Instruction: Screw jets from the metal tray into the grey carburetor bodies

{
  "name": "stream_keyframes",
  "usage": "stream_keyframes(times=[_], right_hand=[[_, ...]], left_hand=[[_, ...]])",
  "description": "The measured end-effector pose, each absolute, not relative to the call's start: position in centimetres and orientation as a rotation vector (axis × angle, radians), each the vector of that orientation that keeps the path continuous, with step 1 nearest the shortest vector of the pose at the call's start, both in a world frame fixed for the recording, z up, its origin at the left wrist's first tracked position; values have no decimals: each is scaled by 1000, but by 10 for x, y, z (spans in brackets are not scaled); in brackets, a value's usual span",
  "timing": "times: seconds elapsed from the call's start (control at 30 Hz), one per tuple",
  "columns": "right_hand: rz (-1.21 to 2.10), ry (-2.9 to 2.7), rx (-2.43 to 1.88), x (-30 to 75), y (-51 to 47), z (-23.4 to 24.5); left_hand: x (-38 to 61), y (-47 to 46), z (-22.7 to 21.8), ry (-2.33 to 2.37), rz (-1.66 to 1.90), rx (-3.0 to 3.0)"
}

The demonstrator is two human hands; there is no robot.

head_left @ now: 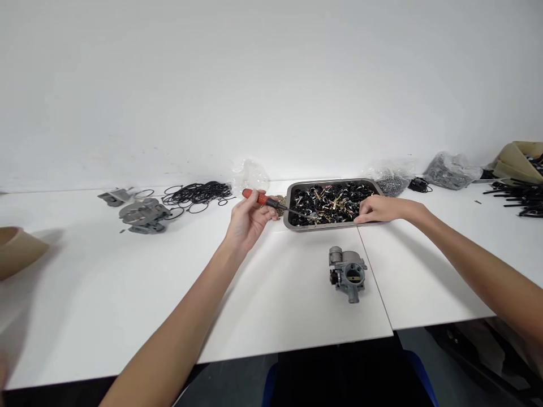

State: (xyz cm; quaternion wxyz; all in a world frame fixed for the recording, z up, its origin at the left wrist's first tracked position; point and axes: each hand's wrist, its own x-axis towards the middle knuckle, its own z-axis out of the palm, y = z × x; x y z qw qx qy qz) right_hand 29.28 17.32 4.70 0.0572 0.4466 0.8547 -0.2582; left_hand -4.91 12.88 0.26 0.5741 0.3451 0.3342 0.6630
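Observation:
My left hand is closed around the red handle of a screwdriver, whose dark shaft points right, over the metal tray. In the tray lies a heap of small black and brass-coloured parts. At the tray's front right corner, my right hand has its fingers curled down against the parts and the rim. What those fingers pinch, if anything, is hidden. Closer to me on the white table stands a grey metal carburetor, its round bore facing me.
Left of the tray are black rubber rings, another carburetor and a clear plastic bag. Bags of small metal parts, black strips and a beige container line the right. A beige container sits far left.

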Motion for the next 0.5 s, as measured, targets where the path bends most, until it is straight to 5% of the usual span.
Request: stream_keyframes(times=[0.5], right_hand=[[-835,2822,1470,297,162,39]], left_hand=[[-48,129,2,814,1557,830]])
